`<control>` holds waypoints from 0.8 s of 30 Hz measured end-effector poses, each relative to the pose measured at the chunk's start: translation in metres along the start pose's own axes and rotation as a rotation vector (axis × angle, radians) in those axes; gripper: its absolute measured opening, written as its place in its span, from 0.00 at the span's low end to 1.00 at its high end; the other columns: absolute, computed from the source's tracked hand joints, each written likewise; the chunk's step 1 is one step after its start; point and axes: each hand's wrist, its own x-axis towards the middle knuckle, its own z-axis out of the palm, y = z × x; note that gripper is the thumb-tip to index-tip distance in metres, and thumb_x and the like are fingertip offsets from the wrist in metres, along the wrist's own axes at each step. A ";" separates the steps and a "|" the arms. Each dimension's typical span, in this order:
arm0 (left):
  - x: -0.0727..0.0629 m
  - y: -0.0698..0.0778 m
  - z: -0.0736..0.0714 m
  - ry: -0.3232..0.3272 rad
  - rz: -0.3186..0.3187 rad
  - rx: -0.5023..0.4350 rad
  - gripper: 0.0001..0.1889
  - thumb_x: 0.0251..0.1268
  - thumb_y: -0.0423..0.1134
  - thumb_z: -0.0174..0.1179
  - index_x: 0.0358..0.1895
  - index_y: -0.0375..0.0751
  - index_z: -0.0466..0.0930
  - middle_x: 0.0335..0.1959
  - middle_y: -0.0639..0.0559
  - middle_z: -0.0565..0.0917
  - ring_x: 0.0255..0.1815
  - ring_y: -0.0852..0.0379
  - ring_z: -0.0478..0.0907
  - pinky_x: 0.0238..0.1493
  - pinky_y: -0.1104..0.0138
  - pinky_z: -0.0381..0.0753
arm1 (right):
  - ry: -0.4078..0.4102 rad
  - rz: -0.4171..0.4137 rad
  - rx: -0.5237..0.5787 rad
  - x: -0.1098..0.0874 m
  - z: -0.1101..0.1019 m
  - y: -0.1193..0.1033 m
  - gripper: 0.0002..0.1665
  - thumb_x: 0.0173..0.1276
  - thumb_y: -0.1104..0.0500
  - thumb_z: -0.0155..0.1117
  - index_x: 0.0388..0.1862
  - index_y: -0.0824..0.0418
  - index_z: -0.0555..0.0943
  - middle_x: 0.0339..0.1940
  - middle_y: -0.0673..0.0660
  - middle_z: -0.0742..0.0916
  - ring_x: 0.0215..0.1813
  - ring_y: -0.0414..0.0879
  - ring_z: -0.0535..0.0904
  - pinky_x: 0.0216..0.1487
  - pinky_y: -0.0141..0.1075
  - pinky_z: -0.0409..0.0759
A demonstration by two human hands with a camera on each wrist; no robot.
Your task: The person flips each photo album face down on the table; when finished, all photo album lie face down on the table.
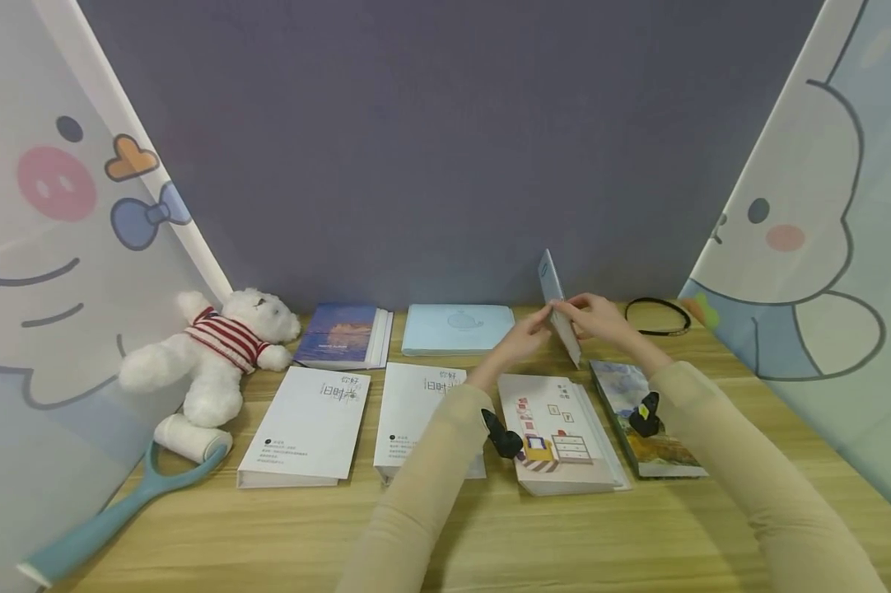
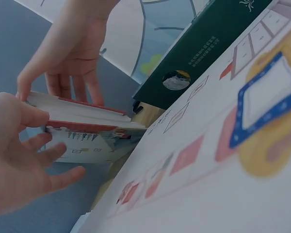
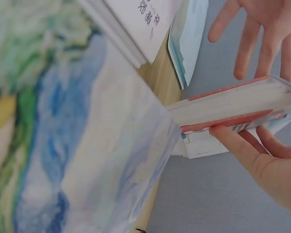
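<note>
In the head view, a book (image 1: 559, 306) stands on edge at the back right, its pale cover facing left. My right hand (image 1: 601, 319) grips it, with the thumb at its edge and fingers along the far side. My left hand (image 1: 523, 339) touches it from the left. In the left wrist view, the left hand (image 2: 24, 150) has its fingers spread beside the cover, near the white page block and red edge strips. The right wrist view shows the right hand (image 3: 266, 160) with the thumb on the lower red edge.
Closest to the hands lie a cream book (image 1: 549, 412) with a room drawing and a painted-cover book (image 1: 641, 441). A whale-printed book (image 1: 456, 329), blue book (image 1: 342, 336) and white books (image 1: 305, 428) lie leftward. Teddy bear (image 1: 223, 354), lint roller (image 1: 149, 486) and black band (image 1: 660, 333) flank them.
</note>
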 end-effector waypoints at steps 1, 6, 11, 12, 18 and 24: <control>0.001 0.000 0.001 0.001 -0.001 0.005 0.31 0.74 0.34 0.43 0.75 0.47 0.44 0.75 0.49 0.52 0.72 0.45 0.58 0.69 0.58 0.64 | 0.007 0.004 0.007 -0.001 0.000 0.000 0.48 0.66 0.31 0.48 0.67 0.70 0.61 0.63 0.71 0.70 0.59 0.65 0.72 0.49 0.51 0.81; 0.002 0.003 0.004 0.039 -0.038 0.049 0.29 0.74 0.37 0.43 0.75 0.45 0.46 0.74 0.47 0.56 0.70 0.46 0.62 0.66 0.59 0.68 | 0.060 0.013 0.021 -0.003 0.002 -0.002 0.46 0.68 0.34 0.48 0.67 0.71 0.61 0.62 0.72 0.70 0.60 0.65 0.71 0.48 0.50 0.81; 0.006 0.004 0.008 0.106 -0.062 0.016 0.27 0.73 0.37 0.45 0.73 0.42 0.54 0.71 0.46 0.64 0.68 0.47 0.65 0.65 0.58 0.69 | 0.140 -0.034 0.029 -0.004 0.005 -0.004 0.41 0.71 0.41 0.49 0.70 0.68 0.57 0.62 0.73 0.71 0.58 0.66 0.73 0.45 0.51 0.82; 0.007 0.004 0.008 0.113 -0.064 0.002 0.27 0.73 0.36 0.45 0.73 0.41 0.55 0.70 0.46 0.65 0.68 0.47 0.66 0.65 0.59 0.69 | 0.153 -0.052 0.035 -0.005 0.005 -0.005 0.40 0.71 0.42 0.49 0.71 0.67 0.56 0.62 0.73 0.71 0.58 0.67 0.73 0.45 0.52 0.82; 0.008 0.005 0.011 0.109 -0.082 -0.074 0.25 0.73 0.34 0.45 0.71 0.43 0.59 0.67 0.45 0.68 0.65 0.46 0.69 0.62 0.56 0.71 | 0.204 -0.145 0.070 -0.007 0.004 -0.004 0.35 0.73 0.47 0.48 0.74 0.57 0.56 0.66 0.71 0.69 0.59 0.67 0.72 0.39 0.49 0.84; 0.006 0.002 0.010 0.007 -0.107 -0.120 0.28 0.73 0.32 0.42 0.73 0.55 0.54 0.68 0.39 0.66 0.55 0.47 0.75 0.47 0.57 0.76 | 0.241 -0.164 0.105 -0.011 0.000 0.000 0.30 0.74 0.52 0.43 0.73 0.58 0.60 0.68 0.70 0.66 0.50 0.67 0.77 0.31 0.36 0.84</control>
